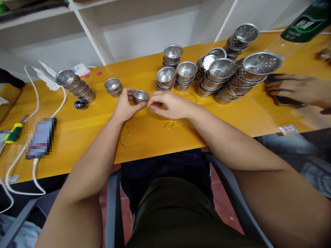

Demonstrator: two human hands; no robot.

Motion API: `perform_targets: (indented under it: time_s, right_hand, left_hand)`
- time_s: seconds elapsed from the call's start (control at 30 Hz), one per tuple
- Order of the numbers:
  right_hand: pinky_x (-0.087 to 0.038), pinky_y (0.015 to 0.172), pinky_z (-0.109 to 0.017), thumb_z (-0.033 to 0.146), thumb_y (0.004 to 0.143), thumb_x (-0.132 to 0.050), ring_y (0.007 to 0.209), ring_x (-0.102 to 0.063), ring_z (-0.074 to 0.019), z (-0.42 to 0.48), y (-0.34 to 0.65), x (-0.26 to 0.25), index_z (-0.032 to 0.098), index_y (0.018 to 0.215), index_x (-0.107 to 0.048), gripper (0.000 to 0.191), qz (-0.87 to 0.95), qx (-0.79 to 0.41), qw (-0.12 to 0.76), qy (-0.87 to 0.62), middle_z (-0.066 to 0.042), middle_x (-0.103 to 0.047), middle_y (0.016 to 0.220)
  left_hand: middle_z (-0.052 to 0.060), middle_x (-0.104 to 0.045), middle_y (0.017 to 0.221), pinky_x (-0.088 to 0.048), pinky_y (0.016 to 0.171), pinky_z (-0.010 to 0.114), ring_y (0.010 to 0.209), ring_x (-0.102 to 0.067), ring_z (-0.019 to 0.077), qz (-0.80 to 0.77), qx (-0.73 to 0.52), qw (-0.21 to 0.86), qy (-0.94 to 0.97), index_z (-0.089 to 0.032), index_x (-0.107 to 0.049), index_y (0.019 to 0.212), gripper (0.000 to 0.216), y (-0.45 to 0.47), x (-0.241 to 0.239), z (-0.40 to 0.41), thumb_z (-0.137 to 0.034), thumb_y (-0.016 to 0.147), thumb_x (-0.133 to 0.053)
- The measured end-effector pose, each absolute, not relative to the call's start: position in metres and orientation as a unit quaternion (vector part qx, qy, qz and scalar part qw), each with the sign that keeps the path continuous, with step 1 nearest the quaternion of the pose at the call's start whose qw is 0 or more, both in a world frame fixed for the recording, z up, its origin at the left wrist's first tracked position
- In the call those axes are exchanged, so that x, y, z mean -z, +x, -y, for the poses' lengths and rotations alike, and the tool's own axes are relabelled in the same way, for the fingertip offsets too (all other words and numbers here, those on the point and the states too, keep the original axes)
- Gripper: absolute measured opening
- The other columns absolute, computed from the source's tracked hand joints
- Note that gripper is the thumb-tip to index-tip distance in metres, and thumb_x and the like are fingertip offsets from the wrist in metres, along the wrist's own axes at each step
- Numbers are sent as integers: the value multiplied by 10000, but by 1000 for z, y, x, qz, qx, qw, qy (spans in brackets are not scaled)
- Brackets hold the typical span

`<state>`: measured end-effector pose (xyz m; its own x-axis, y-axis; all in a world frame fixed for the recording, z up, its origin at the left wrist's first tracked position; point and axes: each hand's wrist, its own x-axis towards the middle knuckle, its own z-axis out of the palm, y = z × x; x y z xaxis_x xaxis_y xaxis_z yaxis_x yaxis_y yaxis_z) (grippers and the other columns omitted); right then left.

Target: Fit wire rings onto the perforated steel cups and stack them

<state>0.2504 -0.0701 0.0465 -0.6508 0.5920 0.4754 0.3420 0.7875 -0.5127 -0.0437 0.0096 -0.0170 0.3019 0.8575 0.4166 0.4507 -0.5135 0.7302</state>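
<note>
My left hand [124, 107] is closed around a small perforated metal cup [140, 95], thumb at its front and fingers at its far left side. The cup stands upright on the yellow table [152, 137]. Just right of its rim is my right hand [169, 103], with fingers curled and the tips close together; whether something thin is between them I cannot make out. Thin curved wires [128, 140] lie near my left wrist, and another bent wire [173, 121] lies below my right hand. Two nested cups [113, 86] stand behind my left hand.
Stacks of perforated cups [219, 70] crowd the right back, and a leaning stack [77, 86] stands at left. A phone [41, 137] with white cables and a screwdriver [14, 132] lie left. At right are a bottle [305, 24] and another person's hand [302, 89] on a dark object.
</note>
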Motion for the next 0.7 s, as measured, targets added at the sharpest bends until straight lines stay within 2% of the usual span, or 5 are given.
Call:
perform_targets:
  time_s: [0.2,0.3,0.4,0.57,0.7]
  right_hand:
    - [-516,856,-326,153,1094,-682,900,-694,-181,69,247,-45,204,1136,-796,131,897,-208,298,-249,-49,-803,1073]
    - [-524,841,-324,185,1112,-682,892,-700,-179,69,244,-41,197,1125,-794,113,897,-222,291,-248,-55,-809,1086]
    - [-595,963,-385,268,1148,-677,1028,-771,-234,69,240,-36,197,1192,-816,162,894,-229,281,-263,-100,-845,1193]
    - [-539,1386,-622,367,1164,-688,1584,-710,-401,65,241,-27,163,1489,-793,398,877,-205,271,-338,-235,-773,1636]
    - [-498,1451,-668,375,1172,-675,1652,-677,-418,64,243,-26,142,1535,-783,446,878,-206,262,-343,-260,-742,1669]
  left_hand:
    - [67,-731,1159,-679,1103,545,1073,-752,319,-460,-397,207,767,-216,-778,1418,883,-38,12,-10,-335,658,-1212]
    - [22,-719,1048,-665,998,500,910,-716,268,-481,-370,235,760,-192,-695,1543,970,-35,17,-10,-246,697,-1166]
    - [72,-803,1169,-671,969,462,929,-753,253,-475,-388,244,751,-186,-594,1627,937,-32,20,-8,-167,800,-1034]
    - [128,-804,1479,-698,1129,537,1205,-817,310,-459,-472,159,735,-249,-672,1511,611,-46,3,-14,-203,940,-885]
    - [133,-675,1670,-512,1448,707,1686,-610,433,-470,-531,57,703,-270,-678,1527,686,-82,-12,-29,-423,955,-1025]
